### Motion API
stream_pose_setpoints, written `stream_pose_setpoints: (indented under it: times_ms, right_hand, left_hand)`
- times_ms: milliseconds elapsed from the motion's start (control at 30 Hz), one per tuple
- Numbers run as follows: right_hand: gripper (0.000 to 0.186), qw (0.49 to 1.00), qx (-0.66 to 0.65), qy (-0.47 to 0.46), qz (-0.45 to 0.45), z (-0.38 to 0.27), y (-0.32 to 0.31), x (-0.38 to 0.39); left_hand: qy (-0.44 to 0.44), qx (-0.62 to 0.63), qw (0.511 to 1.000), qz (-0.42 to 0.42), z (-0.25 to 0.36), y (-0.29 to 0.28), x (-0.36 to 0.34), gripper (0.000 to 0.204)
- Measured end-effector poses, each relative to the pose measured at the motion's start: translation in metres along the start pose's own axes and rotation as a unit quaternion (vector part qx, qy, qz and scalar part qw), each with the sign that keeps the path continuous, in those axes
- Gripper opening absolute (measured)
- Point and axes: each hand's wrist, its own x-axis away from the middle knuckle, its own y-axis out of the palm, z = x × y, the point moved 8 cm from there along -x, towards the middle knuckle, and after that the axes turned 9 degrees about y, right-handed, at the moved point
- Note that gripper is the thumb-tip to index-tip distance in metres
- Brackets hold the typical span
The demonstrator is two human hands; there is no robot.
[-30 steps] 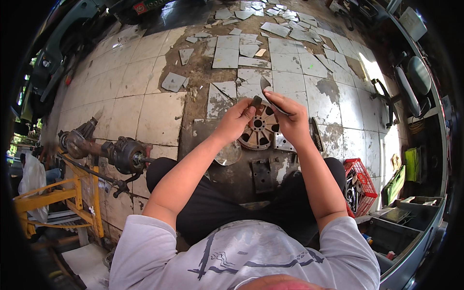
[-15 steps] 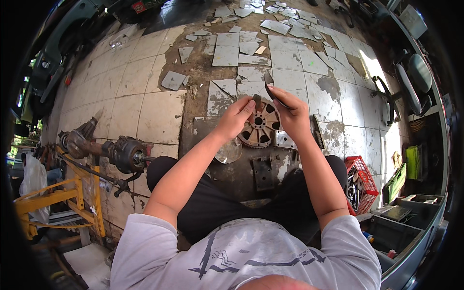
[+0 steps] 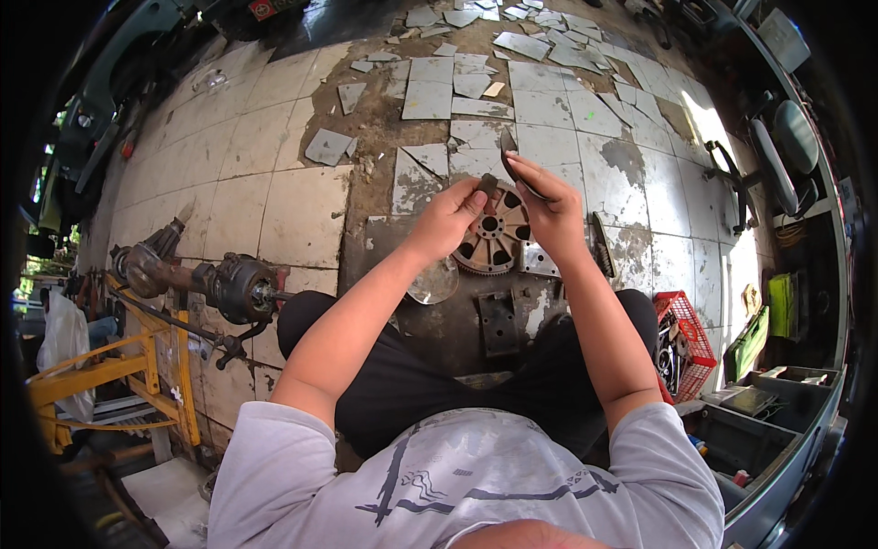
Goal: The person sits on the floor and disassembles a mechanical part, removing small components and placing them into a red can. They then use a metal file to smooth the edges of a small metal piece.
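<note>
Out in front of my body, my left hand (image 3: pixel 452 218) is closed with thumb and fingers around a small dark brownish block (image 3: pixel 488 184). My right hand (image 3: pixel 554 203) grips a thin, dark, curved sheet (image 3: pixel 508 146) whose tip sticks up past the fingers; its exact kind cannot be made out. The two held pieces are close together but apart. Below them lies a round toothed flywheel (image 3: pixel 490 260) with a spoked face, partly hidden by both hands. Beside it are a metal plate with holes (image 3: pixel 540 260) and a dark rectangular plate with holes (image 3: pixel 498 326).
A clear round disc (image 3: pixel 433 284) and a brush-like strip (image 3: pixel 603 245) lie beside the flywheel. At left an axle assembly (image 3: pixel 240 291) rests by a yellow frame (image 3: pixel 146 359). A red basket of tools (image 3: pixel 700 352) stands right. Broken tiles (image 3: pixel 427 96) litter the floor ahead.
The small block has tilted slightly and shows more of its top in my left hand. My right hand has shifted very slightly, still gripping the curved sheet.
</note>
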Motion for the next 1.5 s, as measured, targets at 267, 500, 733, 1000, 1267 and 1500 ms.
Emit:
stream_pose_setpoints:
  times_ms: [267, 500, 733, 1000, 1267, 1500]
  right_hand:
    - [0.045, 1.0, 0.018, -0.015, 0.002, -0.008, -0.007, -0.002]
    - [0.05, 1.0, 0.017, 0.002, 0.004, -0.002, -0.002, -0.001]
    - [0.054, 0.999, 0.02, 0.019, 0.019, 0.001, -0.004, 0.0]
    - [0.048, 0.998, -0.004, 0.054, 0.037, 0.012, -0.008, 0.0]
    - [0.047, 0.999, 0.011, 0.023, 0.026, -0.001, -0.009, -0.003]
    - [0.052, 0.999, -0.001, 0.044, 0.013, 0.014, -0.008, 0.002]
  left_hand:
    - [0.011, 0.014, 1.0, -0.001, -0.001, 0.001, 0.0, 0.029]
    - [0.026, 0.009, 1.0, 0.009, -0.002, 0.001, -0.002, 0.026]
    - [0.017, -0.007, 1.0, -0.003, -0.002, 0.0, -0.001, 0.026]
    - [0.032, -0.05, 0.998, -0.019, 0.019, 0.006, -0.001, 0.024]
    - [0.036, -0.06, 0.998, -0.002, 0.008, -0.001, -0.002, 0.03]
    - [0.009, 0.012, 1.0, 0.016, 0.003, 0.004, -0.003, 0.029]
